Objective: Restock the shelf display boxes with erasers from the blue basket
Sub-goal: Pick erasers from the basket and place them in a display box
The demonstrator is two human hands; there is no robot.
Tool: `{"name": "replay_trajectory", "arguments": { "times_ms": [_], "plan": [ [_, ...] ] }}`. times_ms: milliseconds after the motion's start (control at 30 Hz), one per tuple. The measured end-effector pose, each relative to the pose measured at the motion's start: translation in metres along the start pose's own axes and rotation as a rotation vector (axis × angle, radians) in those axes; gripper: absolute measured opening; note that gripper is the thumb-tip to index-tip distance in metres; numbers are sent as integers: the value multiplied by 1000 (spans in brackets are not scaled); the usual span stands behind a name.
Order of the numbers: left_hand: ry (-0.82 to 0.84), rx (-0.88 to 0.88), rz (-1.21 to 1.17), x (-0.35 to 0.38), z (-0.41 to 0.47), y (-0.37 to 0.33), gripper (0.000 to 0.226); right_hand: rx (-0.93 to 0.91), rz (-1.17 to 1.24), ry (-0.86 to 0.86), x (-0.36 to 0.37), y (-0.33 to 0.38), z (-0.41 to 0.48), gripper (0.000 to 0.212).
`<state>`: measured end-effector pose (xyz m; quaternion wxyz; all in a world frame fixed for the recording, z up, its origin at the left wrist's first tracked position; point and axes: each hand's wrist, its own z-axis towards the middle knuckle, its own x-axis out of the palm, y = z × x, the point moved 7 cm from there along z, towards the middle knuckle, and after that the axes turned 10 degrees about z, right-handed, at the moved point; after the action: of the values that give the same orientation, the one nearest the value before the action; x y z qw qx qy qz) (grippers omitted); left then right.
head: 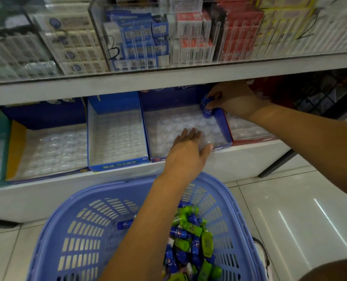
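We face a white shop shelf [128, 86] above glossy pale floor tiles [290, 209], its lower level carrying a row of cardboard display boxes lined with clear blister trays. The small blue capsule-shaped eraser [206, 107] we are stocking sits at the back right corner of the dark blue display box [224, 126]. It is pinched between the thumb and curled fingers of our right hand [235, 100], just under the upper shelf; whether it is one piece or two we cannot tell. Our left hand [189, 147] lies flat, fingers straight and together, on that box's clear plastic tray [180, 122], gripping nothing and, we judge, steadying the insert. Beside it the light blue box [117, 165] and the yellow-sided box [16, 147] show only bare trays. Below, the blue slotted plastic basket [83, 197] holds a heap of blue and green erasers [189, 240] on its right side. We take this as the placing step, early in the job. Next we must seat the eraser in a pocket, let go, and reach into the basket for another blue one.
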<state>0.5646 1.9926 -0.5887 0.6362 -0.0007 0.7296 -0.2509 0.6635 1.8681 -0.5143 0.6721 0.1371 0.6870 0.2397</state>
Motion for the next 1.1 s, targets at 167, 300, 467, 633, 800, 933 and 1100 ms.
{"name": "replay_trajectory", "arguments": {
  "times_ms": [167,300,467,633,800,933,1100],
  "plan": [
    [-21,20,-81,-15,-8,-5,51,51,-32,9,1,7,-5,41],
    [-440,45,-272,-51,-51,9,29,-26,-98,-46,3,36,-26,36],
    [-104,-173,-289,14,-88,63,42,-60,-138,551,81,78,-102,21],
    [357,-210,-265,128,-128,86,22,-21,-154,932,197,57,-195,18],
    [378,-181,-271,176,-142,98,35,-92,-357,1093,264,17,-249,37],
    [391,-124,-185,195,-136,99,26,-225,-472,1131,279,5,-258,35],
    [390,-129,-98,202,-128,104,30,-309,-550,1127,291,1,-256,20]
  ]
}}
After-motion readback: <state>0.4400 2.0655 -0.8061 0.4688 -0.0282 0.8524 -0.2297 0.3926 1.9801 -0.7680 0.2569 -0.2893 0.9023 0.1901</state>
